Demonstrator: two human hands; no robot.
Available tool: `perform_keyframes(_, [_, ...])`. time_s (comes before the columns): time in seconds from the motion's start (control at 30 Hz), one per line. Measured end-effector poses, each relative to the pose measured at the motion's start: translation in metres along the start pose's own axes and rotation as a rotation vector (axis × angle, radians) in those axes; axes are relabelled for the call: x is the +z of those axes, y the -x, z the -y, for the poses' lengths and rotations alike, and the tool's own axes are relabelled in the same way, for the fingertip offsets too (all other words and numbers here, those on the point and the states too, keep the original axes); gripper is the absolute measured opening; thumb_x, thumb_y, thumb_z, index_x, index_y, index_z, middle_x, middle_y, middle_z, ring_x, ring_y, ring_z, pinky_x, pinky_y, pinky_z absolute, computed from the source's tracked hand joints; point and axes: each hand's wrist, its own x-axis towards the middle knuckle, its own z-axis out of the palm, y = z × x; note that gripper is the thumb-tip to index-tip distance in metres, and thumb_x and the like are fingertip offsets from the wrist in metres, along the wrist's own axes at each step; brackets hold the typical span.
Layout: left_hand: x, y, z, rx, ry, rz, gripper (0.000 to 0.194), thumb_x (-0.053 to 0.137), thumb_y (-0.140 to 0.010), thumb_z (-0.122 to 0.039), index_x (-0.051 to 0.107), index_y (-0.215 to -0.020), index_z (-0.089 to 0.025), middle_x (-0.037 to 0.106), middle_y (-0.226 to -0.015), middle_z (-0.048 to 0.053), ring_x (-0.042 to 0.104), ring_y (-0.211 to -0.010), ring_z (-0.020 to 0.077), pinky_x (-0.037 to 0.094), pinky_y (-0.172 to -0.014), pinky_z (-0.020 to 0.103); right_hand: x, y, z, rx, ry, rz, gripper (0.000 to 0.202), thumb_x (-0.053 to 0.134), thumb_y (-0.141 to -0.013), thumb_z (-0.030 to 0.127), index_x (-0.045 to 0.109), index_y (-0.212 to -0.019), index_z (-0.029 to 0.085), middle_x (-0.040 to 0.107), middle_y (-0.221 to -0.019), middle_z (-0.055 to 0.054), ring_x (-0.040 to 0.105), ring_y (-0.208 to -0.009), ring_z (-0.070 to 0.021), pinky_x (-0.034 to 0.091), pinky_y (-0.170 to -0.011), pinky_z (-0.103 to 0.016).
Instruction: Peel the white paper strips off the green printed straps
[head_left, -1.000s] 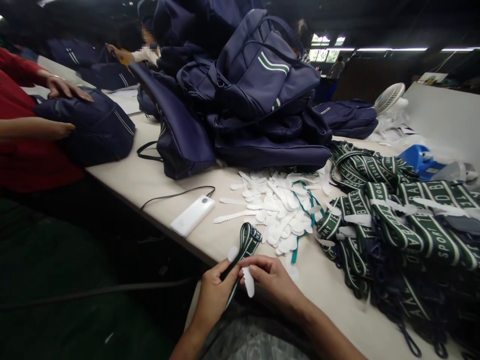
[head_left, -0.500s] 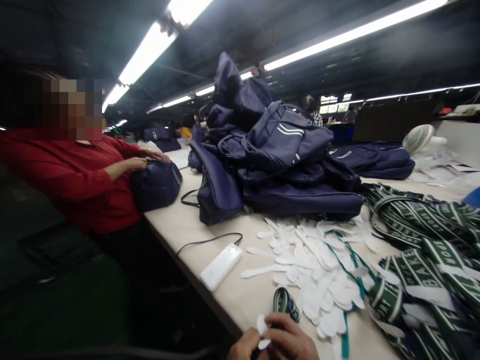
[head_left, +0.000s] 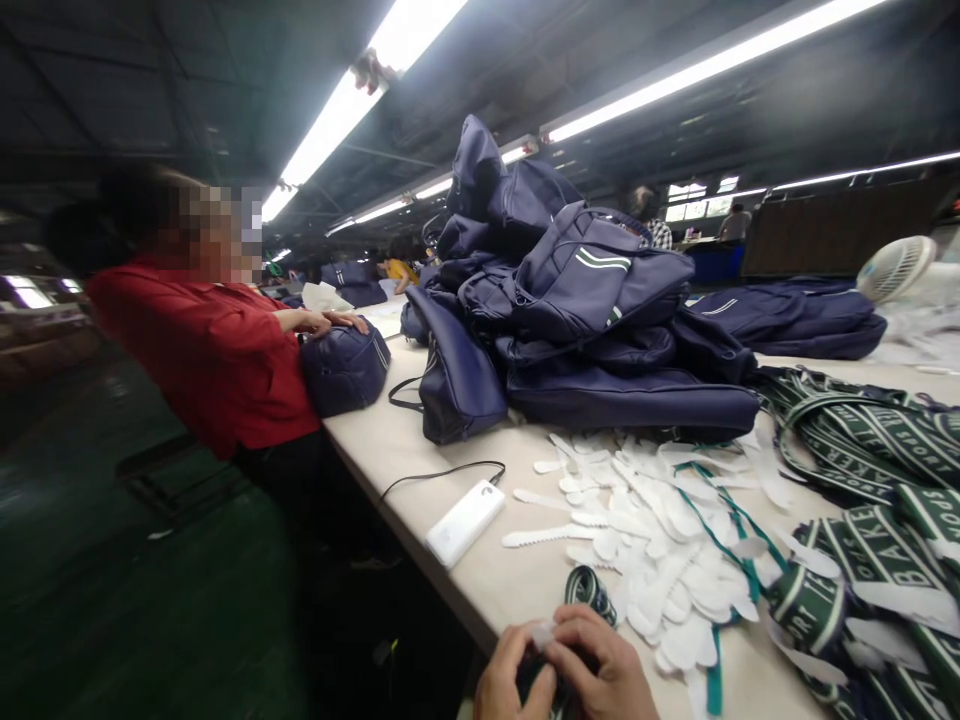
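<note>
At the bottom edge, my left hand (head_left: 496, 678) and my right hand (head_left: 613, 668) are close together, fingertips meeting. Both pinch a small white strip (head_left: 541, 634), mostly covered by the fingers. Below it, part of a dark green patterned strap shows between the hands. A rolled end of green lettered strap (head_left: 590, 592) stands just beyond my right fingers. To the right spreads a heap of loose white strips (head_left: 660, 560) with rounded ends, some with wavy edges. Thin teal ribbon (head_left: 715, 665) runs through the heap.
A pile of navy bags (head_left: 570, 290) rises at the table's middle. A white phone (head_left: 465, 522) with a black cable lies near the left edge. Green lettered straps (head_left: 870, 560) cover the right side. A fan (head_left: 896, 268) stands behind. A person in red (head_left: 210, 350) handles a navy bag (head_left: 345, 370).
My fingertips have closed over the white strip, which now shows less. The view has swung left, so the table's things appear farther right. The co-worker's hands have shifted on the bag.
</note>
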Motion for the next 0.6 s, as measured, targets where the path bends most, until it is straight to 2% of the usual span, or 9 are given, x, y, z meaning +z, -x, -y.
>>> perform_keyframes(0.07, [-0.001, -0.004, -0.002, -0.006, 0.115, 0.025, 0.03, 0.057, -0.081, -0.033, 0.068, -0.106, -0.02, 0.07, -0.098, 0.008, 0.064, -0.091, 0.0247, 0.049, -0.084, 0.03, 0.003, -0.002, -0.001, 0.006, -0.016, -0.023, 0.029, 0.064, -0.089, 0.043, 0.071, -0.074, 0.019, 0.067, -0.093, -0.01, 0.067, -0.09, -0.0238, 0.052, -0.081, -0.028])
perform_keyframes(0.17, [-0.004, -0.009, -0.005, -0.04, 0.211, 0.06, 0.031, 0.057, -0.085, -0.043, 0.069, -0.099, -0.018, 0.07, -0.089, 0.008, 0.063, -0.083, 0.0234, 0.049, -0.075, 0.029, 0.006, -0.003, -0.007, 0.006, -0.013, -0.019, 0.028, 0.065, -0.089, 0.041, 0.07, -0.074, 0.018, 0.067, -0.092, -0.009, 0.066, -0.09, -0.0233, 0.051, -0.081, -0.027])
perform_keyframes(0.27, [-0.007, -0.012, -0.009, -0.072, 0.31, 0.053, 0.035, 0.053, -0.088, -0.046, 0.07, -0.093, -0.016, 0.069, -0.085, 0.007, 0.062, -0.081, 0.0222, 0.048, -0.075, 0.028, 0.006, -0.004, -0.01, -0.014, 0.0, -0.004, 0.026, 0.064, -0.09, 0.04, 0.07, -0.075, 0.018, 0.067, -0.093, -0.009, 0.066, -0.092, -0.023, 0.05, -0.082, -0.027])
perform_keyframes(0.37, [-0.01, -0.016, -0.015, -0.099, 0.342, 0.008, 0.033, 0.058, -0.086, -0.046, 0.07, -0.084, -0.016, 0.069, -0.08, 0.006, 0.06, -0.08, 0.0216, 0.047, -0.075, 0.028, 0.007, -0.004, -0.008, -0.036, 0.004, -0.008, 0.027, 0.063, -0.091, 0.04, 0.069, -0.077, 0.018, 0.067, -0.091, -0.009, 0.065, -0.09, -0.0224, 0.049, -0.081, -0.026])
perform_keyframes(0.6, [-0.012, -0.022, -0.026, -0.183, 0.371, -0.044, 0.024, 0.067, -0.079, -0.036, 0.064, -0.067, -0.015, 0.06, -0.066, 0.002, 0.052, -0.068, 0.017, 0.042, -0.066, 0.027, 0.014, -0.002, 0.006, -0.012, 0.068, -0.079, 0.032, 0.053, -0.095, 0.043, 0.06, -0.076, 0.018, 0.063, -0.086, -0.006, 0.062, -0.083, -0.0198, 0.046, -0.076, -0.026])
